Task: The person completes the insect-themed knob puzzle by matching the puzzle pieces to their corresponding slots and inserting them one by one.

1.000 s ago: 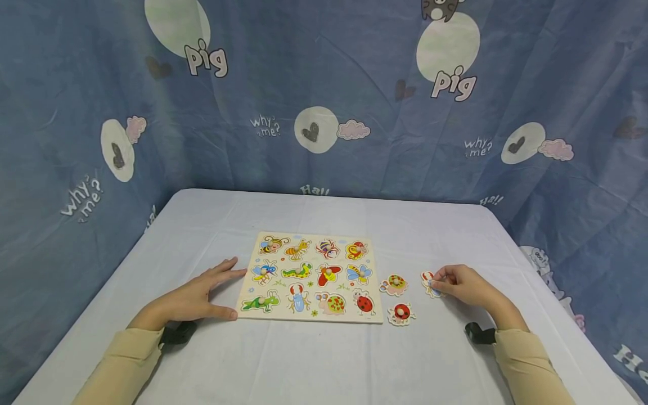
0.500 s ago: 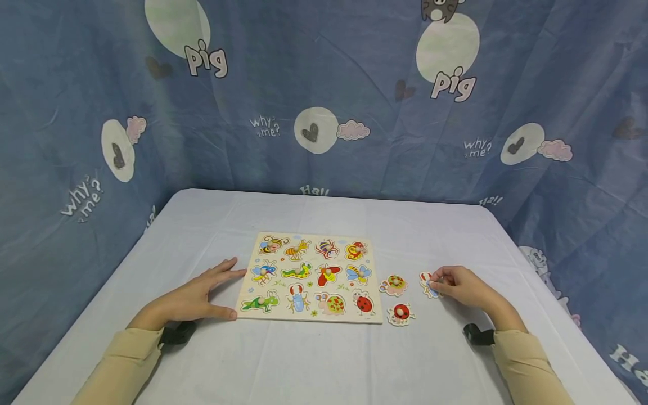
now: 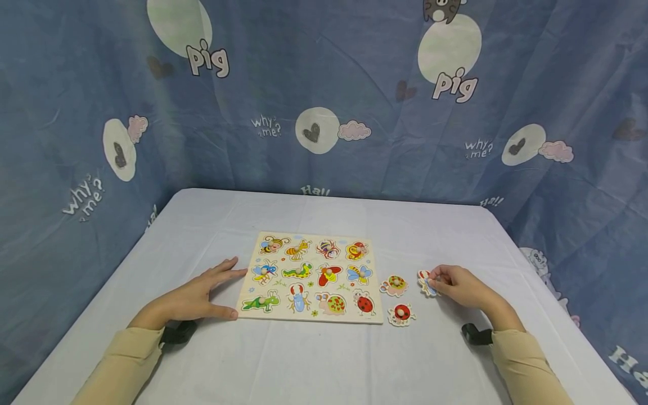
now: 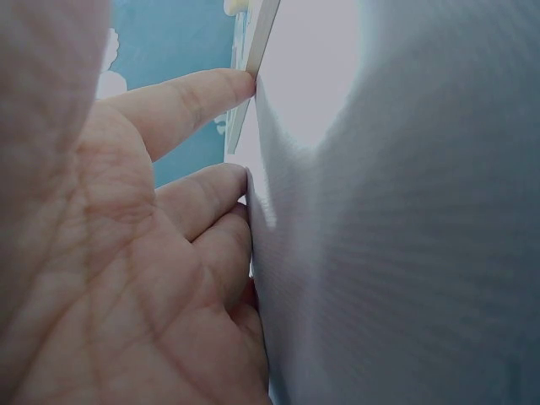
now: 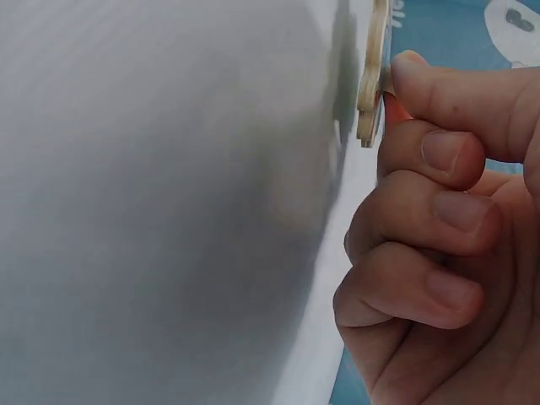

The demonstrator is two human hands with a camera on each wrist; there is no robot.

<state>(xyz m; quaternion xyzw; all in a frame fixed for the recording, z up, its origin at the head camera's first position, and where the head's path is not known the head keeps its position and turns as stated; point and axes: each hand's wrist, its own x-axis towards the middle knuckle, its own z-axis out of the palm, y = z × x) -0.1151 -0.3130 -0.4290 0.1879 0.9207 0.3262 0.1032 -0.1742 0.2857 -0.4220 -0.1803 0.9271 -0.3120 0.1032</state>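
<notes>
My right hand [image 3: 460, 286] pinches a beetle puzzle piece [image 3: 424, 283], red-horned with a blue body, between thumb and index finger. The right wrist view shows the piece's wooden edge [image 5: 371, 80] standing off the white cloth, the other fingers curled below. On the left, my left hand [image 3: 197, 295] lies spread, its index finger and thumb touching the left edge of the wooden insect puzzle board [image 3: 309, 289]. Knobbed pieces fill most of the board's shapes. A knobless beetle picture [image 3: 298, 299], snail picture [image 3: 332, 304] and ladybug picture [image 3: 364, 304] show in its front row.
Right of the board lie a snail puzzle piece [image 3: 394, 286] and a ladybug puzzle piece [image 3: 401, 315], both between it and my right hand. A white cloth [image 3: 304, 365] covers the table. Behind stands a blue printed curtain [image 3: 324, 67].
My right hand has shifted slightly left with the beetle puzzle piece, toward the board. The left hand, board and two loose pieces stay where they were.
</notes>
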